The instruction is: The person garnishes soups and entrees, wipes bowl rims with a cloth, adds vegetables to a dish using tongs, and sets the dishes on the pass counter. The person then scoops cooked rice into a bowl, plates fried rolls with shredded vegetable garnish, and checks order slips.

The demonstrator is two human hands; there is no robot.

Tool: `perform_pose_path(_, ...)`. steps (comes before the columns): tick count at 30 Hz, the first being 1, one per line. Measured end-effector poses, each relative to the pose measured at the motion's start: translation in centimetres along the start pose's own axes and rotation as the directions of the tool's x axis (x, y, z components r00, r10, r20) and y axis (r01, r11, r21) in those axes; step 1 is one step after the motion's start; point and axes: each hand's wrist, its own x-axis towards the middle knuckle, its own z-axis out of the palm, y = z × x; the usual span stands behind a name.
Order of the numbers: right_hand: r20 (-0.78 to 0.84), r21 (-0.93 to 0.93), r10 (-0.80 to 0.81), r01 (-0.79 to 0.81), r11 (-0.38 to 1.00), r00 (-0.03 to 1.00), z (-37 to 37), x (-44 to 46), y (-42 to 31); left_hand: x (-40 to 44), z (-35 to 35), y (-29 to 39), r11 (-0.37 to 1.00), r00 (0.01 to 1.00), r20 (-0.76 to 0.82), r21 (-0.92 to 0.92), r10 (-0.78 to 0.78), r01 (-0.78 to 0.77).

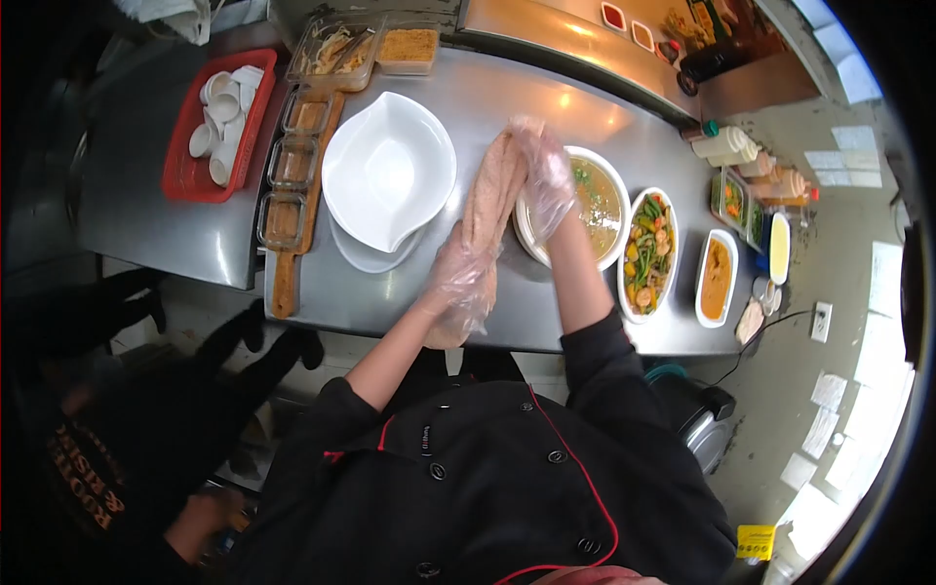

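Note:
A pinkish-brown cloth [491, 200] is stretched between my two hands over the steel counter. My left hand [462, 280], in a clear plastic glove, is closed round its lower end. The upper end is in my right hand [548, 175], gloved the same way, beside a round white bowl of soup [597, 210] with green herbs on top. Part of that bowl is hidden behind my right hand and forearm. To the left of the cloth, a white spouted bowl [388, 171] with nothing in it rests on another white dish [375, 252].
Right of the soup stand an oval dish of vegetables and shrimp [647, 255] and a dish of orange sauce [715, 280]. Glass cups [283, 220] line a wooden board [283, 288]. A red basket [178, 166] holds white cups. A person in black [146, 439] is at lower left.

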Motion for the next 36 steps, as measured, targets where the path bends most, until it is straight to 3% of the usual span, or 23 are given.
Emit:
perform_pose_path(1,0.145,-0.191,0.035,-0.007,0.982,0.989,-0.6,1.2,-1.0,0.6,0.6,0.4,0.997,0.999,-0.053,0.081,0.010,-0.006)
perform_pose_path(2,0.281,-0.373,0.099,0.014,0.928,0.955,-1.1,2.9,-2.1,1.2,1.3,0.9,0.998,0.994,-0.101,0.022,-0.050,0.052)
perform_pose_path(4,0.445,-0.709,0.275,0.148,0.689,0.852,-2.5,7.4,-3.1,2.4,2.4,1.8,0.983,0.967,-0.186,-0.099,-0.172,0.155)
perform_pose_path(7,0.740,-0.665,0.404,0.491,0.563,0.538,-1.8,9.4,-4.5,3.8,3.4,1.9,0.971,0.924,-0.303,-0.139,-0.231,0.197)
perform_pose_path(8,0.729,-0.677,0.409,0.669,0.307,0.549,-1.2,9.1,-4.6,4.2,4.0,1.1,0.966,0.921,-0.300,-0.156,-0.247,0.209)
perform_pose_path(11,0.705,-0.629,0.645,0.681,0.375,0.296,-1.5,9.7,-3.2,4.7,5.2,-1.0,0.931,0.919,-0.271,-0.304,-0.287,0.202)
perform_pose_path(15,0.646,-0.653,0.753,0.599,0.463,0.124,-0.9,8.7,-2.5,4.2,5.6,-0.5,0.910,0.904,-0.291,-0.364,-0.313,0.197)
perform_pose_path(16,0.425,-0.591,0.881,0.801,0.097,0.207,0.6,7.9,-3.1,4.1,5.6,-0.3,0.912,0.900,-0.298,-0.356,-0.317,0.204)
perform_pose_path(20,0.400,-0.668,0.894,0.732,0.133,0.203,1.2,7.6,-3.9,3.8,5.3,0.7,0.922,0.887,-0.299,-0.275,-0.352,0.273)
perform_pose_path(25,0.475,-0.754,0.854,0.598,0.271,0.212,-1.0,10.3,-4.0,4.7,5.6,0.9,0.941,0.890,-0.345,-0.264,-0.299,0.213)
perform_pose_path(28,0.530,-0.733,0.804,0.622,0.276,0.269,-2.1,11.3,-5.4,5.7,5.4,1.6,0.973,0.910,-0.358,-0.167,-0.210,0.159)
perform_pose_path(31,0.666,-0.636,0.718,0.656,0.407,0.200,-5.4,14.6,-4.8,7.7,5.0,3.3,0.984,0.927,-0.332,-0.074,-0.177,0.162)
perform_pose_path(34,0.619,-0.729,0.690,0.601,0.328,0.375,-6.9,14.0,-7.4,10.5,5.2,2.8,0.985,0.948,-0.279,-0.116,-0.152,0.124)
perform_pose_path(36,0.682,-0.696,0.604,0.621,0.362,0.413,-9.1,14.5,-8.0,11.5,4.8,4.8,0.992,0.962,-0.248,-0.074,-0.114,0.099)
